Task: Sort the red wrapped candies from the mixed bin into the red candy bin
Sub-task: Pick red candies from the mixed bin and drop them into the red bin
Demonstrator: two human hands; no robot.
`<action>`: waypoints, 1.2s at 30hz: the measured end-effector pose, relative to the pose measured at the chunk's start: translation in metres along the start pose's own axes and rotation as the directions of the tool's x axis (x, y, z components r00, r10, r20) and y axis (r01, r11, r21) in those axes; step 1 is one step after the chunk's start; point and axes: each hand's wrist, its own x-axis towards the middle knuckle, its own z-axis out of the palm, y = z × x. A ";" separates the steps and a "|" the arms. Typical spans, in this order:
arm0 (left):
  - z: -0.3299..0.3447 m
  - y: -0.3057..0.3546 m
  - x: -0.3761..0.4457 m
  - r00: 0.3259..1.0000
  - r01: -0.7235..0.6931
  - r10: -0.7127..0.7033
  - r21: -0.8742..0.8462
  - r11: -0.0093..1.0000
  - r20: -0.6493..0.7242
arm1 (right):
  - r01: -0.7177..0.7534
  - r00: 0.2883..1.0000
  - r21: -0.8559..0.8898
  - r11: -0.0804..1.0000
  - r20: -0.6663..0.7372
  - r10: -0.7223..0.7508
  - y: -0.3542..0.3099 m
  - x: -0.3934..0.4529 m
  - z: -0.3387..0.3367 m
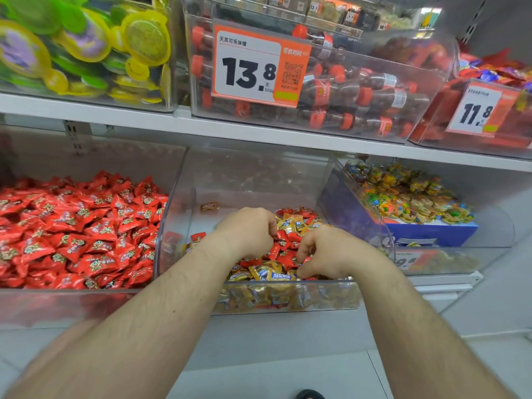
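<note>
The clear mixed bin [288,298] in the middle of the lower shelf holds red wrapped candies [283,250] among gold ones [270,273]. Both my hands are inside it, knuckles up. My left hand [247,231] has its fingers curled down into the red candies at the pile's middle. My right hand [328,254] curls its fingers around red candies near the bin's front. The fingertips of both hands are hidden in the pile. To the left stands the red candy bin [86,295], filled with red wrapped candies [77,231].
A bin of multicoloured candies [403,197] sits to the right on a blue box. On the shelf above are bins of green-yellow lollipops [80,50], cola-bottle candies [345,90] with a 13.8 price tag [259,66], and red packs with an 11.8 tag [478,110].
</note>
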 end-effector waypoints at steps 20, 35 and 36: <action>-0.003 0.000 0.002 0.986 0.121 -0.163 -0.569 0.814 -0.024 | -0.105 0.972 0.723 -0.683 0.219 0.083 0.026 0.006 -0.016; -0.025 -0.007 -0.010 0.949 0.221 -0.009 -0.687 -0.692 0.315 | -0.039 0.914 0.507 0.861 -0.329 0.235 0.013 0.025 -0.002; -0.026 -0.008 -0.011 0.949 0.224 -0.022 -0.719 -0.658 0.315 | -0.078 0.929 0.353 0.933 -0.314 0.196 0.010 0.025 -0.002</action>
